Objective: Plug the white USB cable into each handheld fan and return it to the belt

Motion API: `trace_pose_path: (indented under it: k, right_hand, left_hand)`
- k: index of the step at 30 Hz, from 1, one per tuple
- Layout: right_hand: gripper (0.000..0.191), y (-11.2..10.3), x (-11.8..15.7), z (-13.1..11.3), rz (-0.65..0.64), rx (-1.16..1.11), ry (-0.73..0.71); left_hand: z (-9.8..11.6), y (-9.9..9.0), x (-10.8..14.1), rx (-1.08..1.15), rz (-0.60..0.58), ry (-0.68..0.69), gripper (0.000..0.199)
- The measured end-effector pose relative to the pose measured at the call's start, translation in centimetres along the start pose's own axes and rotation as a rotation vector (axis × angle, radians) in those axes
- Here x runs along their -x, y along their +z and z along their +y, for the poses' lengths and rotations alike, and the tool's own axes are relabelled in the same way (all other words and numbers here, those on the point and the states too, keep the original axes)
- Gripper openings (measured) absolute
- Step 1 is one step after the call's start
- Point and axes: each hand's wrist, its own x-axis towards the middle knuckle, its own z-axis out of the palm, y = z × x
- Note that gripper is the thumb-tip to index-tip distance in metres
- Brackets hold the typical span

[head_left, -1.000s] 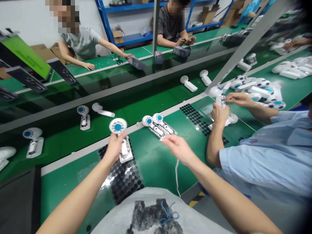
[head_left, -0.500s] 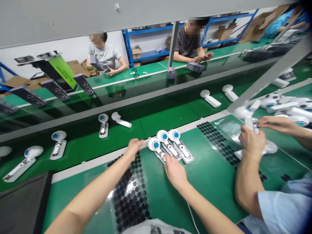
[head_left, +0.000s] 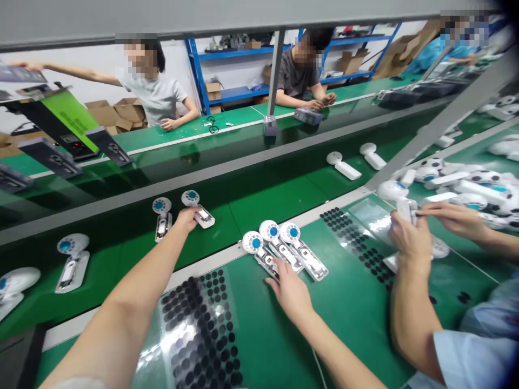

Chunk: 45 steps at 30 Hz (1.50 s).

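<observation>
green counters run across a factory floor, with blue shelves (head_left: 231, 94) and cardboard boxes (head_left: 130, 109) along the wall. a worker's left hand (head_left: 187, 219) grips the near side of an opened white device (head_left: 205, 216), its round, blue-centred head pointing away, over the green belt (head_left: 251, 202) beyond the pale rail (head_left: 178, 278). on the near counter (head_left: 344, 313), the right hand (head_left: 291, 292), open with thumb parted from the fingers, rests its fingertips on the leftmost device (head_left: 266, 262) of three opened units lying side by side.

another opened device (head_left: 162, 224) lies just left of the left hand. black round pads (head_left: 203, 329) on clear sheet sit between the forearms, and a slanting metal post (head_left: 438, 113) rises at right. nearby, a co-worker's hands (head_left: 411, 232) handle a white unit (head_left: 405, 209) beside a pile of white devices (head_left: 478, 186). two people (head_left: 156, 94) (head_left: 300, 78) sit across the line.

the left arm stretches forward, palm down; the right arm reaches in from the lower right, elbow outside the view.
</observation>
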Motion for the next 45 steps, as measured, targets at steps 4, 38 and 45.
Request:
trace_pose_path:
  k: [4, 38, 45]
  right_hand:
    - [0.026, -2.7, 2.0, -0.4, 0.024, -0.415, -0.042]
    - [0.014, -6.6, 10.3, -6.2, -0.148, -0.648, -0.284]
    - [0.019, -8.4, 8.7, -2.9, -0.04, -0.665, -0.09]
  left_hand:
    - [-1.0, -1.5, 5.7, -0.008, -0.237, -0.138, 0.014]
    - [-7.1, -2.0, 27.1, -0.356, -0.484, 0.142, 0.032]
    - [-7.1, -4.9, 20.4, -0.306, -0.165, 0.156, 0.035]
